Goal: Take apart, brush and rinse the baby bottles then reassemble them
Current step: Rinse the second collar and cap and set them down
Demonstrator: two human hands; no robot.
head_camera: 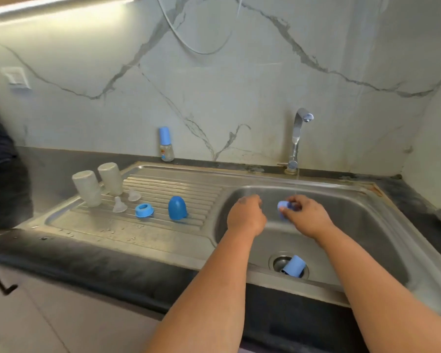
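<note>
Over the sink basin (362, 225), my right hand (304, 216) pinches a small light-blue bottle ring (283, 205) under the thin stream from the tap (297, 138). My left hand (246, 215) hovers just left of it with curled fingers, holding nothing I can see. A light-blue cap (293, 266) lies on its side on the drain. On the drainboard (163, 230) stand two upside-down clear bottles (87, 188) (110, 178), two clear teats (119, 205) (133, 195), a blue ring (144, 210) and a dark-blue cap (177, 208).
An assembled small bottle with a blue cap (166, 145) stands on the dark counter against the marble wall. A dark-clothed person (3, 174) stands at the far left. A cupboard handle (0, 281) sits below the counter's front edge.
</note>
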